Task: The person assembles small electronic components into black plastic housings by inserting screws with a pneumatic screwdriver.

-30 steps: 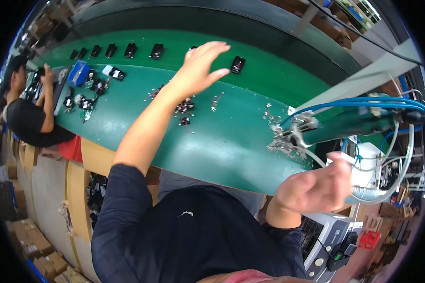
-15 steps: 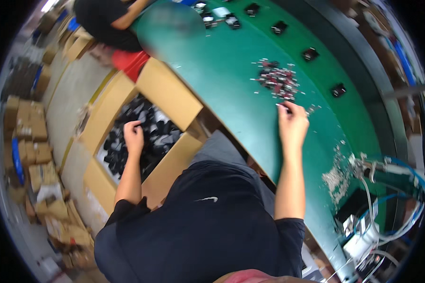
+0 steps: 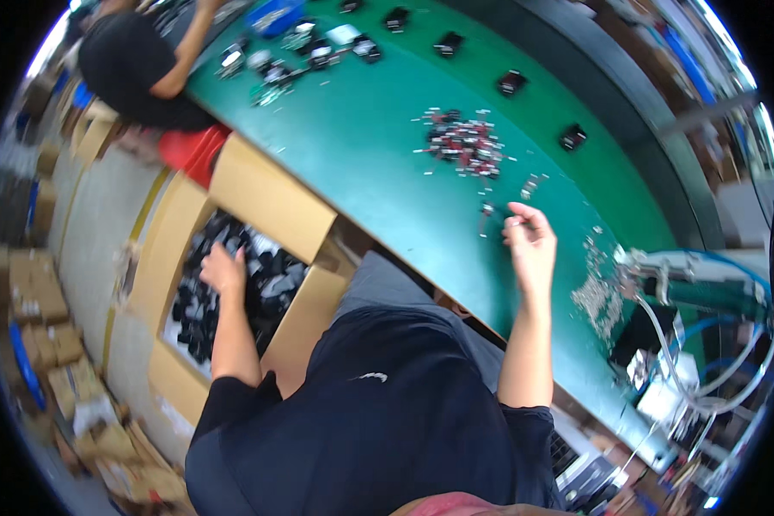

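Observation:
My left hand (image 3: 223,270) is over a cardboard box (image 3: 271,187) of loose black parts (image 3: 271,275). Its thumb stands apart from its bent fingers, and nothing shows in it. Above the green tabletop (image 3: 378,202), my right hand (image 3: 533,245) has loosely curled fingers with a gap to the thumb, and I see nothing held. Just left of its fingertips lies a small dark part with thin leads (image 3: 486,211). Beyond it is a pile of small dark-red and black parts with pale ends (image 3: 466,144). A few similar pieces (image 3: 533,185) lie apart from the pile.
Black units (image 3: 511,82) stand in a row along the far green strip. Small silvery pieces (image 3: 600,301) lie beside a hose-fitted machine (image 3: 662,271) at right. A co-worker (image 3: 129,64) sits at upper left near a blue tray (image 3: 275,15). Cartons (image 3: 34,284) line the left.
My left hand has moved deeper over the box, its thumb spreading from the fingers. My right hand has drawn back from the pile and opened; a small part now lies beside it. The view has shifted.

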{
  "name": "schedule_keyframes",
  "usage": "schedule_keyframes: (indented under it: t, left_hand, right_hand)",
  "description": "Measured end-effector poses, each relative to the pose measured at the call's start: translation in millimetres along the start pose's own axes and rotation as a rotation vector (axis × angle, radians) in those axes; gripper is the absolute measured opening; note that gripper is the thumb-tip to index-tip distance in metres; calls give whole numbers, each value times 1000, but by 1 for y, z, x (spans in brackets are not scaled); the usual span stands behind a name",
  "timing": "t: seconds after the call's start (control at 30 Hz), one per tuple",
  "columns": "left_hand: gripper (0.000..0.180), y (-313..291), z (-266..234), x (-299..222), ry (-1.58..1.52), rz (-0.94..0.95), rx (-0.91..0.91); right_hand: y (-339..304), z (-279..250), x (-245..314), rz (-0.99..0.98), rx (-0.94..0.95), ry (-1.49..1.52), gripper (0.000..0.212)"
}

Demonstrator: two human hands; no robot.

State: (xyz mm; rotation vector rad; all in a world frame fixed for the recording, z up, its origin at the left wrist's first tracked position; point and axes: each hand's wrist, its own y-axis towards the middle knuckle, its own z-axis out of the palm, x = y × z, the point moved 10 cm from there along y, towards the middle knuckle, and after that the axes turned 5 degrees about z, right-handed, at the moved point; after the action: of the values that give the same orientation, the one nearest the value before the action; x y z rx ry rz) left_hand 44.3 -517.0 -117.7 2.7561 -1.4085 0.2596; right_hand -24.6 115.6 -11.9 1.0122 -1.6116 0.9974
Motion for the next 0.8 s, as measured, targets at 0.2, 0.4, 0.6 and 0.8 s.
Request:
schedule_keyframes:
  t: [0.2,0.4,0.6,0.8]
  left_hand:
    - [70,0,-10,20,-112,35,-15]
    - [38,-43,-109,-97,-1394,525,221]
    - [36,-222,-218,-323,-1165,1602,45]
    - [36,-300,-220,-420,-932,2014,86]
  right_hand:
    - [-76,-20,32,-346,-151,-470,30]
    - [-105,-34,10,-401,-217,-563,26]
    - [-124,-41,18,-493,-150,-655,38]
    - [-150,-76,17,-382,-375,-551,31]
